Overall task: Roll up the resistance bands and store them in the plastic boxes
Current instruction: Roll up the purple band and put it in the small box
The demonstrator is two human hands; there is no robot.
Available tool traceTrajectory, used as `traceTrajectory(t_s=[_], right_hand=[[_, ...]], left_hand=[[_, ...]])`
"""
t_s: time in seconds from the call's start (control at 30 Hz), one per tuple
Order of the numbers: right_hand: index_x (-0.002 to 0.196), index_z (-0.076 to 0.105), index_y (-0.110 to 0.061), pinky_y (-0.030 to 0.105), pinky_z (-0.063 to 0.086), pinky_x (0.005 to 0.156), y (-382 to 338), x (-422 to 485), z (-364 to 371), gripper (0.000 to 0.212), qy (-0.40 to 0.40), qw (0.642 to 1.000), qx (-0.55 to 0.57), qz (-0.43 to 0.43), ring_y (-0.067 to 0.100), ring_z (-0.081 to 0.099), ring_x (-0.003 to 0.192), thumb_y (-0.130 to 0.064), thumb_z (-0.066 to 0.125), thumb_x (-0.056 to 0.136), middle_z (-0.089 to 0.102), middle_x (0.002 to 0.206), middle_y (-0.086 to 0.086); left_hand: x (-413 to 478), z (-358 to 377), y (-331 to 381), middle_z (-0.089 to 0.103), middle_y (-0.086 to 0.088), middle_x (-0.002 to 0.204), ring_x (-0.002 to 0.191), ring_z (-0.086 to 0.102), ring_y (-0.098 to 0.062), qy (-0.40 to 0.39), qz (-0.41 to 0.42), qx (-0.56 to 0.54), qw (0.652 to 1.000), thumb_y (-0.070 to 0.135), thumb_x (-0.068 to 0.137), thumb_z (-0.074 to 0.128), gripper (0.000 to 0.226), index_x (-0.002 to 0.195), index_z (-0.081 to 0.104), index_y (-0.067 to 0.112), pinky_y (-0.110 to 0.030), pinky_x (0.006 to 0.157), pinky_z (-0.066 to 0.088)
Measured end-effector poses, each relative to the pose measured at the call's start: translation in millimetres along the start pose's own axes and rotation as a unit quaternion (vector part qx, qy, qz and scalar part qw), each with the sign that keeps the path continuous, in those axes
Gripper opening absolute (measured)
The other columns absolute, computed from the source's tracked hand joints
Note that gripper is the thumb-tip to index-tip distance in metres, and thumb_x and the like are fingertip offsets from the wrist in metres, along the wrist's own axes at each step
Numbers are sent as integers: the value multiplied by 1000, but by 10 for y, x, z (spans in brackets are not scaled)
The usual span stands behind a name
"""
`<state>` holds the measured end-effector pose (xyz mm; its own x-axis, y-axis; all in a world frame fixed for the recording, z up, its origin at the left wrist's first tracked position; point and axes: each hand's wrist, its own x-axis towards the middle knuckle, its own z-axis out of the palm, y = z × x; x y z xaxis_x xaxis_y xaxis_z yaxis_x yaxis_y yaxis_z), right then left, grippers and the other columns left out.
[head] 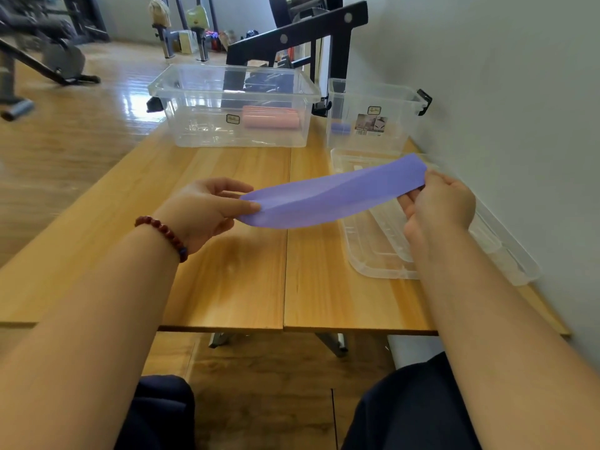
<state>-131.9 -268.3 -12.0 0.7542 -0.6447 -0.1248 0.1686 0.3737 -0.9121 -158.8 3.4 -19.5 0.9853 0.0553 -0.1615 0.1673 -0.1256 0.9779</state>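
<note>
A flat purple resistance band (334,194) is stretched out in the air above the wooden table (227,271). My left hand (207,211) pinches its left end between thumb and fingers. My right hand (438,206) grips its right end. At the back of the table stands a large clear plastic box (194,92) with a rolled pink band (271,116) inside. To its right a smaller clear box (399,138) holds a rolled purple band (340,128).
Two clear lids (373,254) lie on the table's right side under the band, against the grey wall (503,92). A black frame (302,34) stands behind the boxes. Gym equipment (48,53) sits on the wooden floor at left.
</note>
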Motion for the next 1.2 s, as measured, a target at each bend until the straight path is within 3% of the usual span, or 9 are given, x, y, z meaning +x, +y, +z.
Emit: traceTrajectory(t_s=[0.17, 0.37, 0.47, 0.53, 0.67, 0.77, 0.87, 0.97, 1.2], right_hand=[[89, 61, -14, 30, 60, 65, 38, 6, 32, 13, -9, 1000, -18, -4, 18, 73, 80, -8, 54, 97, 71, 94, 7], [82, 59, -17, 30, 59, 66, 96, -14, 38, 18, -22, 998, -55, -5, 22, 72, 85, -6, 53, 95, 70, 101, 9], [86, 60, -16, 31, 60, 67, 99, 4, 32, 15, -21, 998, -64, -9, 22, 72, 87, -6, 54, 94, 70, 103, 9], [86, 60, -16, 31, 60, 67, 102, 14, 27, 13, -20, 998, -66, -12, 23, 72, 86, -7, 54, 94, 70, 103, 9], [87, 60, -15, 32, 61, 68, 99, 31, 28, 12, -19, 998, -58, -6, 23, 72, 86, -8, 55, 95, 69, 105, 9], [89, 60, -15, 33, 62, 69, 100, 51, 25, 11, -20, 998, -62, -4, 22, 72, 86, -9, 55, 95, 69, 105, 9], [91, 60, -16, 36, 62, 72, 113, 67, 22, 9, -21, 997, -69, -4, 23, 72, 87, -10, 55, 95, 69, 105, 9], [89, 59, -18, 37, 62, 72, 119, 76, 19, 12, -19, 997, -72, -4, 24, 71, 89, -8, 54, 92, 69, 106, 10], [100, 64, -18, 33, 61, 73, 123, 97, -1, 19, -25, 997, -72, -14, 19, 70, 89, -6, 51, 95, 69, 104, 4]], left_hand=[[15, 48, -49, 67, 5, 80, 65, 55, -6, 65, 58, 145, 986, 13, 83, 75, 13, 84, 65, 21, -20, 55, 39], [8, -55, -37, 69, 7, 102, 92, 60, -5, 14, 14, 105, 994, 17, 83, 76, 14, 93, 72, 27, -23, 71, 49], [-13, -45, -26, 68, 14, 98, 89, 58, 4, 38, 80, 110, 990, 19, 87, 71, 13, 90, 71, 31, -19, 73, 46], [-36, -20, -12, 67, 21, 93, 86, 58, 8, 39, 145, 160, 976, 25, 88, 70, 10, 89, 72, 35, -15, 75, 43], [-59, 51, -22, 60, 25, 111, 103, 54, 4, -70, 197, 336, 918, 36, 82, 72, 20, 102, 70, 37, -19, 91, 39], [-14, 102, -92, 52, 15, 122, 101, 45, -3, -39, 195, 438, 876, 37, 87, 67, 36, 122, 63, 31, -22, 88, 34], [15, 115, -120, 49, 7, 136, 110, 45, -10, -21, 191, 443, 876, 39, 93, 59, 43, 135, 55, 30, -24, 91, 34], [39, 120, -134, 48, 5, 140, 125, 43, -15, -32, 180, 501, 846, 41, 97, 50, 41, 136, 54, 30, -30, 103, 36], [84, 156, -185, 49, 7, 138, 128, 40, -17, -26, 174, 524, 834, 36, 100, 46, 35, 132, 60, 29, -35, 107, 36]])
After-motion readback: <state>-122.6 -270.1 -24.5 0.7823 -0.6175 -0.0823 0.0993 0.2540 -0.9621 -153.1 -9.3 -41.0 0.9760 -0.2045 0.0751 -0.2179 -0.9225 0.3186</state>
